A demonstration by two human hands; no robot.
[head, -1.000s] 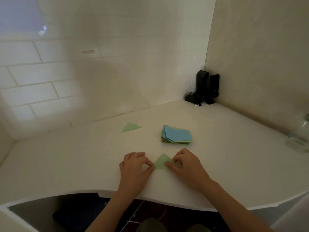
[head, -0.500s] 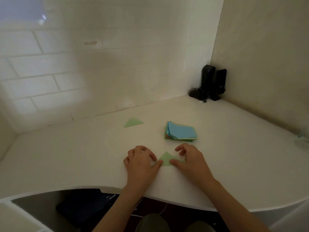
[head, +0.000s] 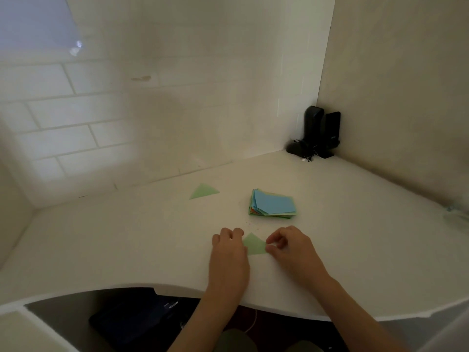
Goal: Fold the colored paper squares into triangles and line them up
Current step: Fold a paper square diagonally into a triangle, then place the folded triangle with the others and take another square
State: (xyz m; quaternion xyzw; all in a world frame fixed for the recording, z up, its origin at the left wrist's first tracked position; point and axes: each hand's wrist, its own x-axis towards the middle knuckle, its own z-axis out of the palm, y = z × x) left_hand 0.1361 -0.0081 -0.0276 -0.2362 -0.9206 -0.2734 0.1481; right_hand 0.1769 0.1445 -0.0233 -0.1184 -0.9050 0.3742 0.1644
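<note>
A folded green triangle [head: 254, 245] lies flat on the white desk [head: 127, 245] near its front edge, between my hands. My left hand [head: 228, 252] rests with curled fingers over the triangle's left corner. My right hand [head: 291, 250] pinches its right corner between thumb and fingertips. Another folded green triangle [head: 204, 191] lies alone farther back, toward the tiled wall. To its right sits a stack of colored paper squares [head: 274, 205] with a blue sheet on top.
Black speakers [head: 320, 133] with a cable stand in the far right corner of the desk. A clear glass object [head: 456, 215] is cut off at the right edge. The desk's front edge curves inward above a dark gap where my arms cross it.
My right hand slid from the triangle's lower edge to its right corner and now pinches it. My left hand's fingers curled in more at the left corner. The camera view shifted slightly.
</note>
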